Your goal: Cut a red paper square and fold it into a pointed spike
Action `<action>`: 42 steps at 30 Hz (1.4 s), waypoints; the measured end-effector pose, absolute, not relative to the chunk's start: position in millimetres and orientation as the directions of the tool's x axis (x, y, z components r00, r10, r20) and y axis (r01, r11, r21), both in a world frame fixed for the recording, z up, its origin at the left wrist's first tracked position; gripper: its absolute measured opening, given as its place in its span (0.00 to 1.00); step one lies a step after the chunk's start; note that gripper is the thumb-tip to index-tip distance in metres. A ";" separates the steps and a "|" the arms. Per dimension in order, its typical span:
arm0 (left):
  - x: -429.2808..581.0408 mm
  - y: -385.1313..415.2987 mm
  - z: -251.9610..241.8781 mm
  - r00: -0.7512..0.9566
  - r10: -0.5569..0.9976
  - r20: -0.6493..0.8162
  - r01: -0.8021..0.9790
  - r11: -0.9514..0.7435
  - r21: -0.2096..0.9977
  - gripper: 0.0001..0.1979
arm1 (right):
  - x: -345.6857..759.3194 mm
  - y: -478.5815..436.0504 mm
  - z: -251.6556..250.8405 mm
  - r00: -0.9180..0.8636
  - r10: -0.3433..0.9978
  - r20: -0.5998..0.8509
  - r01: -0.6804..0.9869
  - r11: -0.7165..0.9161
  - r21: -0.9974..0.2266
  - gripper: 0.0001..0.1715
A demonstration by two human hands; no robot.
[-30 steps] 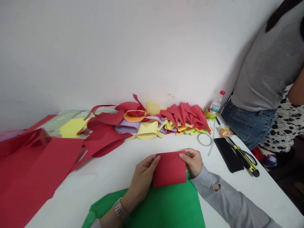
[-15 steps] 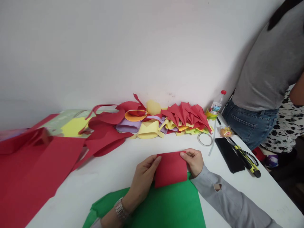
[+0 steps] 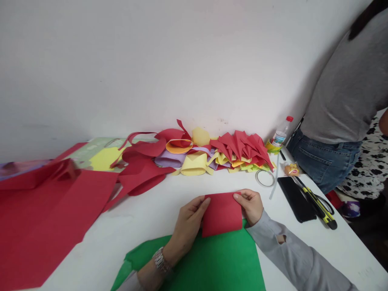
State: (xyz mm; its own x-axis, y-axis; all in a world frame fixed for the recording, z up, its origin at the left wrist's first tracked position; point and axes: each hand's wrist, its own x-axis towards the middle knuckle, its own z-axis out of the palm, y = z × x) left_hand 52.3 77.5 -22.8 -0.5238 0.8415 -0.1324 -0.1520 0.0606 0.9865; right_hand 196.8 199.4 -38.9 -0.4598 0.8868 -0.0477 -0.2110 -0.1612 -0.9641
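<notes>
A small folded red paper [image 3: 222, 214] lies partly on a green sheet [image 3: 212, 262] near the table's front edge. My left hand [image 3: 189, 224], with a metal watch at the wrist, pinches the paper's left edge. My right hand [image 3: 252, 206], in a grey sleeve, pinches its upper right corner. Both hands press the paper down against the white table [image 3: 151, 218].
Large red sheets [image 3: 45, 218] cover the table's left. Folded and curled coloured papers [image 3: 209, 153] line the wall. A tape ring [image 3: 264, 178], black phone [image 3: 296, 198], yellow cutter with scissors [image 3: 319, 204], a wrapped snack [image 3: 291, 169] and bottle [image 3: 281, 131] lie right. A person in jeans [image 3: 342, 101] stands there.
The view has shifted slightly, so everything sits a little further right. Both hands keep the same hold on the red paper.
</notes>
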 end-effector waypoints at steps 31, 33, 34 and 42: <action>51.3 78.7 -22.2 -0.551 0.829 -0.091 -0.098 0.044 0.994 0.22 | 198.0 201.4 -34.0 -0.522 0.852 -0.019 -0.172 -0.127 -0.977 0.20; 50.9 78.1 -18.8 -0.543 0.836 -0.080 -0.063 0.054 0.997 0.21 | 198.4 202.2 -26.5 -0.569 0.822 -0.020 -0.148 -0.127 -0.981 0.21; 50.6 77.6 -16.9 -0.531 0.844 -0.077 -0.046 0.062 0.997 0.20 | 198.9 202.8 -22.4 -0.604 0.796 -0.025 -0.129 -0.128 -0.983 0.22; 54.9 72.5 -0.6 -0.348 0.934 -0.081 0.063 0.109 0.992 0.19 | 208.2 200.1 1.3 -0.859 0.511 -0.024 0.126 0.166 -0.978 0.21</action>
State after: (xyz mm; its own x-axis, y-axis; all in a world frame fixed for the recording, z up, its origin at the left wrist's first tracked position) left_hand 54.9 72.5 -0.6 -0.3484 0.9338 -0.0809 0.0627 0.1093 0.9920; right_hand 208.2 200.1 1.3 -0.8591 0.5113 -0.0241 0.1265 0.1664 -0.9779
